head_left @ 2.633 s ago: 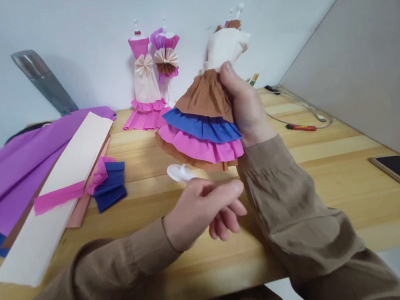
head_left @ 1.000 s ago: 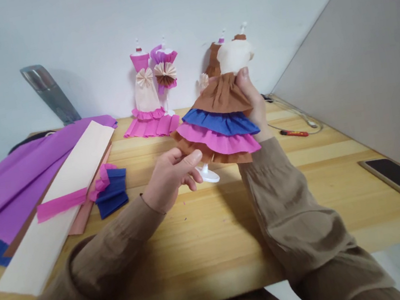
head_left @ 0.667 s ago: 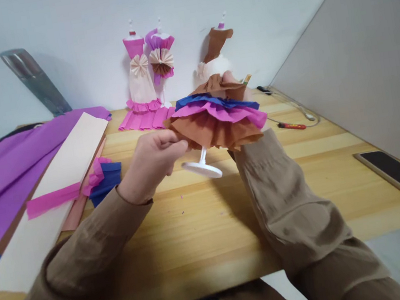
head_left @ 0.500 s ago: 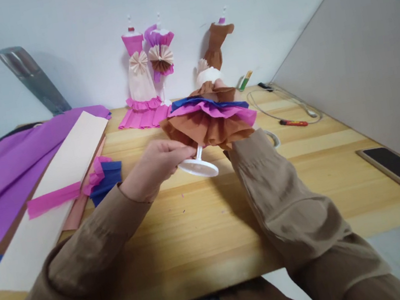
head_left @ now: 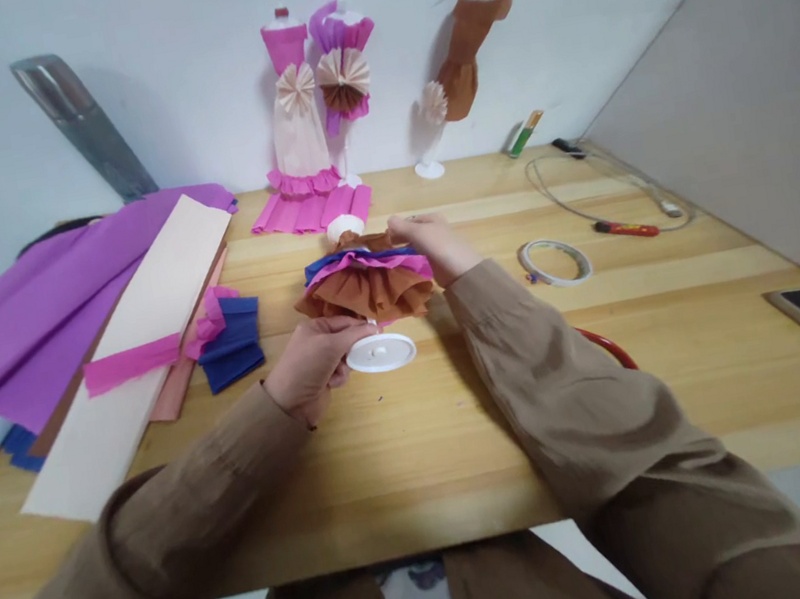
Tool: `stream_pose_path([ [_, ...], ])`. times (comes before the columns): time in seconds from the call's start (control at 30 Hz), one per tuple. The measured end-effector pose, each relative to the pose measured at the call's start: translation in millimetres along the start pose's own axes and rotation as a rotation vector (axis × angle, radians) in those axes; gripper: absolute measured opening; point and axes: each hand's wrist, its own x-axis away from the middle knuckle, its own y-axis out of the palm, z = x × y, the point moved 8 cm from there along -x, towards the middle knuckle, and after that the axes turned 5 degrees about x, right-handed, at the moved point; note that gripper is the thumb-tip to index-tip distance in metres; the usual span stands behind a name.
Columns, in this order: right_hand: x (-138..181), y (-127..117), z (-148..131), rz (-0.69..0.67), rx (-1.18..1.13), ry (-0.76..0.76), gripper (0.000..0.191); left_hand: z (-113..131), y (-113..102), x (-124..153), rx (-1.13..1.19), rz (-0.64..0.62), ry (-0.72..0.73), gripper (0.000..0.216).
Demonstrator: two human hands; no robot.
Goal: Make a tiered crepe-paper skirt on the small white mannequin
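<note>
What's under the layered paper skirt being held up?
Beneath the layered paper skirt, a round white base shows, with the left hand at its edge. Only a sliver of white stem shows; the ruffles hide anything inside the skirt.

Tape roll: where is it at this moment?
In the head view, the tape roll lies on the table, right of the right hand, in front of the cable.
</note>
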Motion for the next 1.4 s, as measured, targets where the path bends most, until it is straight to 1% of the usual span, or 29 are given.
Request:
stream_pose_path([
  [0.07,12,0,-9,-0.004,0.110,0.009,0.011,-11,-9,4,-0.007,0.035,-0.026,0.015],
  [0.1,21,4,-21,-0.053,0.216,-0.066,0.010,-16,-12,5,-0.012,0.048,-0.044,0.015],
  [0.2,60,25,-56,-0.253,0.479,-0.348,0.020,-27,-19,7,-0.033,0.065,-0.086,0.013],
  [0.27,86,43,-70,-0.381,0.643,-0.545,0.028,-31,-21,6,-0.067,0.047,-0.096,0.015],
  [0.33,101,56,-73,-0.422,0.791,-0.687,0.026,-32,-22,4,-0.101,0.016,-0.074,0.019],
  [0.4,103,63,-71,-0.374,0.895,-0.736,0.016,-31,-22,3,-0.125,0.005,-0.042,0.022],
  [0.47,96,63,-68,-0.288,0.934,-0.691,0.014,-27,-24,4,-0.158,0.022,-0.012,0.021],
  [0.53,88,62,-64,-0.232,0.933,-0.595,0.016,-19,-28,6,-0.195,0.070,0.035,0.019],
  [0.63,81,63,-60,-0.232,0.923,-0.468,0.015,-6,-36,12,-0.181,0.161,0.123,0.019],
  [0.7,79,64,-58,-0.240,0.912,-0.431,0.014,-5,-38,16,-0.088,0.177,0.118,0.016],
  [0.77,79,65,-58,-0.247,0.890,-0.417,0.014,-9,-36,18,0.058,0.162,0.061,0.012],
  [0.83,80,67,-57,-0.259,0.873,-0.420,0.012,-13,-30,20,0.210,0.152,0.016,0.015],
  [0.93,81,68,-56,-0.277,0.883,-0.412,0.011,-11,-17,19,0.348,0.143,0.007,0.021],
  [1.0,82,68,-55,-0.285,0.891,-0.390,0.012,-7,-8,15,0.396,0.124,0.021,0.018],
  [1.07,82,69,-54,-0.300,0.891,-0.367,0.013,-5,-3,10,0.433,0.134,0.032,0.013],
  [1.2,82,70,-52,-0.330,0.891,-0.362,0.015,-7,-2,4,0.465,0.208,0.005,0.019],
  [1.4,82,70,-53,-0.320,0.895,-0.399,0.015,-14,1,8,0.535,0.246,-0.063,0.023],
])
